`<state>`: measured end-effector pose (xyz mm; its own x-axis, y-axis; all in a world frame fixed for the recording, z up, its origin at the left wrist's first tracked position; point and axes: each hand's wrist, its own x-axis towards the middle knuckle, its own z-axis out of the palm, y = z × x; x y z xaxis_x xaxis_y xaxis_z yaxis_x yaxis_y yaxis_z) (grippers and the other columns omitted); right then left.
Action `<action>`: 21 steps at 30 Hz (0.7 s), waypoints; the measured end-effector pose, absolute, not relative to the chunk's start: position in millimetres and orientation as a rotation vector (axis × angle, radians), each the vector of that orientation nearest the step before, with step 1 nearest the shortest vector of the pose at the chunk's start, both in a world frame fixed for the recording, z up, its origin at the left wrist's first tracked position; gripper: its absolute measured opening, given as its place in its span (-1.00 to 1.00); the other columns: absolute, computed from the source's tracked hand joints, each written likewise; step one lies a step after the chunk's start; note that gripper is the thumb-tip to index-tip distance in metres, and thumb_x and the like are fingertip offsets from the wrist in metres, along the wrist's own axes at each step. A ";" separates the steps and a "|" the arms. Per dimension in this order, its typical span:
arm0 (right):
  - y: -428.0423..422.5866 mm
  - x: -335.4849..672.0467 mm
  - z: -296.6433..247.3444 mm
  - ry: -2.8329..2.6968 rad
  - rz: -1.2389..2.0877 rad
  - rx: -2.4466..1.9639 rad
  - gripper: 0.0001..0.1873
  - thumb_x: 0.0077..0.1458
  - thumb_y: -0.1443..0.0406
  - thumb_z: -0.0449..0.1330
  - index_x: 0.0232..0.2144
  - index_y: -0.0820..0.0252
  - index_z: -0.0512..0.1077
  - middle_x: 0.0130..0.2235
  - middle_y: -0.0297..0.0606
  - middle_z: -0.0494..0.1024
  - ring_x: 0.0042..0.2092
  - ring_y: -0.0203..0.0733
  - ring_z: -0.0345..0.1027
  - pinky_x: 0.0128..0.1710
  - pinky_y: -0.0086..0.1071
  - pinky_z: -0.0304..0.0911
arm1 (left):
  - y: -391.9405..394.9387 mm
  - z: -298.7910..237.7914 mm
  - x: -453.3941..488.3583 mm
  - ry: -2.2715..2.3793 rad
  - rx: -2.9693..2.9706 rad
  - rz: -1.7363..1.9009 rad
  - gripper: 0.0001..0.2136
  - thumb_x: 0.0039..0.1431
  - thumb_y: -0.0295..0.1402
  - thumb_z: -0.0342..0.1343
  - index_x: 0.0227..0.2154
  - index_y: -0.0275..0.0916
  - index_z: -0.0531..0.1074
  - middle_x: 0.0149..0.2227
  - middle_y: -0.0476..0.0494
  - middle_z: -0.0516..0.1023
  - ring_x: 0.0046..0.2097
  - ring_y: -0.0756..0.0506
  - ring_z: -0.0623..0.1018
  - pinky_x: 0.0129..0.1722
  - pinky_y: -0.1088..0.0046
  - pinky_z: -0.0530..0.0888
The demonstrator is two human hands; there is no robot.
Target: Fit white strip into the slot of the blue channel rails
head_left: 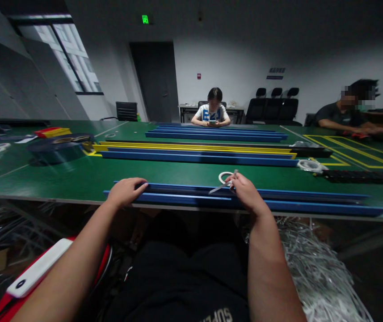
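Note:
A long blue channel profile point(191, 199) lies lengthwise along the near edge of the green table. My left hand point(124, 191) is closed around its left end, thumb over the top edge. Above the middle of the profile, my right hand point(246, 193) pinches a thin whitish strip point(218, 188), whose loose end slants down to the left into the channel. Just behind these fingers a white ring-shaped roll point(224, 177) lies flat on the table, partly hidden by the hand.
Farther back on the green table point(178, 172) lie more blue profiles point(211, 135) and yellow ones point(191, 146). A big dark roll point(57, 150) stands left, a white coil point(310, 165) right. Two people sit across the table. Tangled strip scraps point(325, 268) fill the floor at right.

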<state>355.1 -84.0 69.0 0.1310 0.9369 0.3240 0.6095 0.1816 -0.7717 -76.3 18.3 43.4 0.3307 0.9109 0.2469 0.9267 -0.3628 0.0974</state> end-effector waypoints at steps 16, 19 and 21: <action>-96.7 391.8 64.3 -1.633 0.415 -1.716 -0.68 0.03 0.03 0.22 -0.30 0.12 0.45 -0.37 -0.30 0.52 -0.36 -0.23 0.32 -0.35 -0.40 0.18 | -43.6 38.1 131.5 -1.135 -2.847 -0.589 -0.41 0.24 0.11 -0.13 0.22 -0.11 0.21 0.11 -0.28 0.45 0.12 -0.25 0.42 0.12 0.15 0.27; -95.2 405.7 54.4 -1.807 0.422 -1.880 -0.61 -0.11 0.12 0.35 -0.18 0.09 0.52 -0.26 -0.25 0.58 -0.30 -0.19 0.38 -0.32 -0.41 0.17 | -47.6 31.9 165.6 -1.166 -2.793 -0.595 -0.30 0.14 0.21 -0.10 0.18 -0.18 0.24 0.04 -0.37 0.47 0.07 -0.32 0.44 0.07 0.10 0.26; -94.0 411.5 51.2 -1.834 0.406 -1.978 -0.64 -0.12 0.18 0.35 -0.19 0.06 0.55 -0.30 -0.27 0.59 -0.33 -0.20 0.38 -0.37 -0.42 0.14 | -44.4 28.5 177.0 -1.226 -2.759 -0.563 -0.28 0.08 0.26 -0.08 0.09 -0.22 0.31 -0.06 -0.38 0.51 0.00 -0.32 0.48 0.01 0.13 0.29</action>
<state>411.5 -94.0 51.2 0.0920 0.9937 0.0638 0.8741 -0.0499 -0.4832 177.0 -44.4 28.5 0.6148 0.7033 0.3569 0.7290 -0.6794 0.0832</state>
